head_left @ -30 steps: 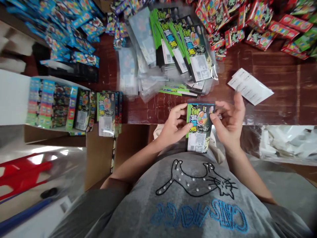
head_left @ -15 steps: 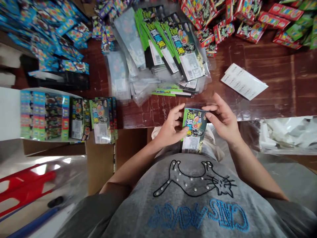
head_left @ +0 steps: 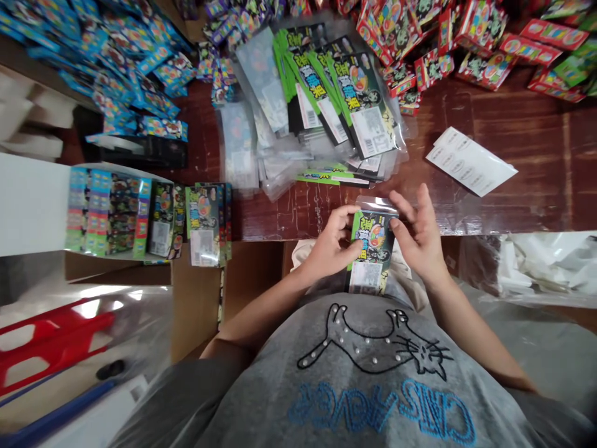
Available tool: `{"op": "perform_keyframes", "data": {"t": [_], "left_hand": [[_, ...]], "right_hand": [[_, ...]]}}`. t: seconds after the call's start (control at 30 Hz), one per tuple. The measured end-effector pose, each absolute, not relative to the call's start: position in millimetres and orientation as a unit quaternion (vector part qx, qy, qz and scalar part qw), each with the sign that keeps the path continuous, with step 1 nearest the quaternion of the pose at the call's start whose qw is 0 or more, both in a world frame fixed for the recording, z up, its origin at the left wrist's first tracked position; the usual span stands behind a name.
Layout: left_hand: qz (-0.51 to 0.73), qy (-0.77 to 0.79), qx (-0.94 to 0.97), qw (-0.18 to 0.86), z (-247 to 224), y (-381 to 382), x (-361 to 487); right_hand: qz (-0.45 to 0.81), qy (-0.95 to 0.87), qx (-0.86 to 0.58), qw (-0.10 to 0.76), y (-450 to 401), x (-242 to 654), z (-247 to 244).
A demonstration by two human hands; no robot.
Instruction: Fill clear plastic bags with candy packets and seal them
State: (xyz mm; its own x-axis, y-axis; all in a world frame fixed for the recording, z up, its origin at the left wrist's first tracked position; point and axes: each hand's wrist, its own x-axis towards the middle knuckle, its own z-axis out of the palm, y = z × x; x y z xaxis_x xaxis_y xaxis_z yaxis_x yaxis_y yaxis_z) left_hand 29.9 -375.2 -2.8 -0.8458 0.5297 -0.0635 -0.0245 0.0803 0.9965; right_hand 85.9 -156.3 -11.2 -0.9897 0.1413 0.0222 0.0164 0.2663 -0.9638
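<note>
My left hand (head_left: 333, 246) is closed around the left side of a black and green candy packet (head_left: 373, 249), thumb across its front. The packet is held upright between my body and the table edge, and a clear plastic flap (head_left: 375, 203) stands up from its top. At the packet's upper right corner, my right hand (head_left: 420, 239) rests its thumb against the edge, with the other fingers spread and raised. On the table beyond lies a pile of clear sleeves with black and green cards (head_left: 340, 106).
Several filled packets stand in a white box (head_left: 30, 205) at left, with more packets (head_left: 204, 224) beside it. Blue small boxes (head_left: 140, 68) heap at far left, red ones (head_left: 485, 43) at far right. A white label sheet (head_left: 471, 162) lies on the brown table (head_left: 550, 193).
The clear flap now stands up above the packet's top edge. My right fingers have lifted and spread, with the thumb staying at the corner. The whole view has shifted slightly.
</note>
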Motion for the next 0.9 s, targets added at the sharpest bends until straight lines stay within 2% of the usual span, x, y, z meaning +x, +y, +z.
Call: {"op": "perform_keyframes", "data": {"t": [0.2, 0.43, 0.63, 0.9], "left_hand": [[0.671, 0.709, 0.148, 0.157, 9, -374, 10], [0.632, 0.73, 0.146, 0.216, 35, -371, 5], [0.599, 0.747, 0.113, 0.265, 60, -371, -11], [0.635, 0.696, 0.18, 0.283, 48, -382, -9]], "right_hand": [[0.646, -0.76, -0.021, 0.075, -152, 84, -8], [0.65, -0.759, -0.028, 0.029, -146, 78, 32], [0.643, -0.762, -0.069, 0.034, -150, 65, 40], [0.635, -0.77, -0.051, -0.028, -135, 76, 53]]}}
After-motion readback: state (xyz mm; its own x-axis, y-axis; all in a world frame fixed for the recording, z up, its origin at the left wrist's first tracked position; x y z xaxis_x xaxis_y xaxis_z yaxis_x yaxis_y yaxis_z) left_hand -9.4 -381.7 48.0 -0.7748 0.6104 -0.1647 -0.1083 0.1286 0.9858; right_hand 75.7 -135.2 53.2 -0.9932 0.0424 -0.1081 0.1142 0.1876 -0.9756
